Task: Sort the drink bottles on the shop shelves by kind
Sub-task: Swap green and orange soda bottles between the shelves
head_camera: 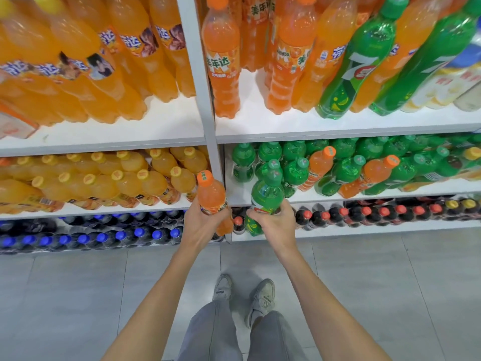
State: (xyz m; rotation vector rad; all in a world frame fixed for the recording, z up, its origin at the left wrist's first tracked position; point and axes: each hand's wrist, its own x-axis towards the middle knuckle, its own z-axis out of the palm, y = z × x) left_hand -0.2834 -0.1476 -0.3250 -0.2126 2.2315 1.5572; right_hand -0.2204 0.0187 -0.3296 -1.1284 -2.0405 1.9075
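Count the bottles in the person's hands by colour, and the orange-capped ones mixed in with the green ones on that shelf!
Orange bottle, in the left hand: 1
Green bottle, in the right hand: 1
Orange-capped bottles among the shelf's green bottles: 2
Total: 4
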